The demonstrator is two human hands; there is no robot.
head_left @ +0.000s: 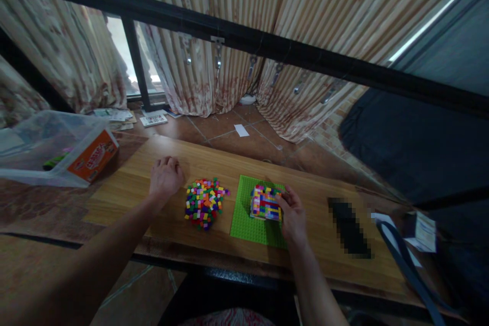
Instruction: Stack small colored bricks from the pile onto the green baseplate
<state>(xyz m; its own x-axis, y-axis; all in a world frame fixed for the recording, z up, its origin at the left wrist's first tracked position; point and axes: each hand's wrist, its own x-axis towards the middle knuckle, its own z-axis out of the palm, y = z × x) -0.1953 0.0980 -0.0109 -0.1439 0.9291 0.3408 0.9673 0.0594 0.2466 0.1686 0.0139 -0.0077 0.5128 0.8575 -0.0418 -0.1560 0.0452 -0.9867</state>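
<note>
A block-shaped model of small multicoloured building bricks (264,205) stands on a green studded baseplate (242,221). My right hand (293,213) grips the model's right side, its thumb and fingers bent against the edge. Left of the baseplate lies a loose heap of small bricks (205,202) in many colours. My left hand (167,177) rests on the table beyond the heap's upper left, apart from it. Its fingers are curled under, and anything inside them is hidden.
The wooden tabletop (130,191) carries a pixelated dark object (349,226) at the right. A clear plastic bin (53,127) with an orange label stands at the far left. Papers (424,232) and a strap (407,262) are at the right end. A black bar (244,43) crosses above.
</note>
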